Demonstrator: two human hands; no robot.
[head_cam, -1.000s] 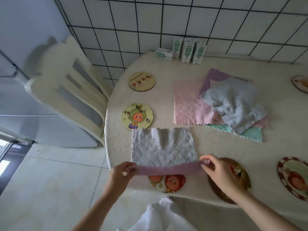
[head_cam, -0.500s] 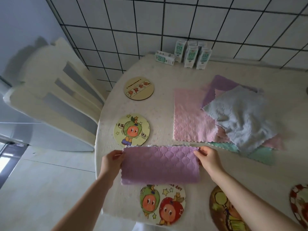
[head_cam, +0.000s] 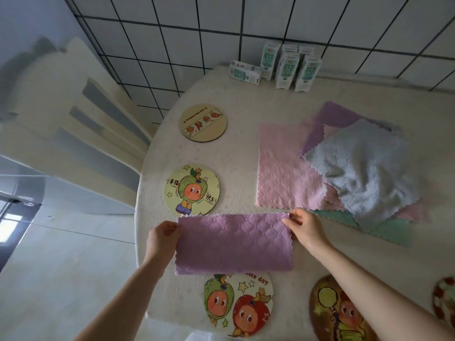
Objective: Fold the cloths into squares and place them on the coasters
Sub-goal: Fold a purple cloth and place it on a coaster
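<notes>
A purple cloth (head_cam: 234, 243), folded in half into a wide rectangle, lies flat near the table's front edge. My left hand (head_cam: 163, 238) pinches its far left corner and my right hand (head_cam: 305, 228) pinches its far right corner. Round coasters lie around it: one with two fruit faces (head_cam: 240, 306) just below the cloth, a green-hooded figure (head_cam: 191, 190) above its left end, a tan strip-picture coaster (head_cam: 203, 123) farther back, and a dark balloon coaster (head_cam: 334, 313) under my right forearm. A pile of loose cloths lies at the right: pink (head_cam: 283, 168), grey (head_cam: 364, 166), purple (head_cam: 327, 119), green (head_cam: 384, 227).
Several milk cartons (head_cam: 286, 66) stand at the back by the tiled wall, one lying flat (head_cam: 245, 73). A cream chair (head_cam: 81, 134) stands at the table's (head_cam: 246, 99) left edge. A red-rimmed coaster (head_cam: 445, 301) shows at the right border.
Both hands carried the cloth's near edge up and over to the far edge, folding the grey-backed cloth in half, purple side up. It now lies flatter on the table.
</notes>
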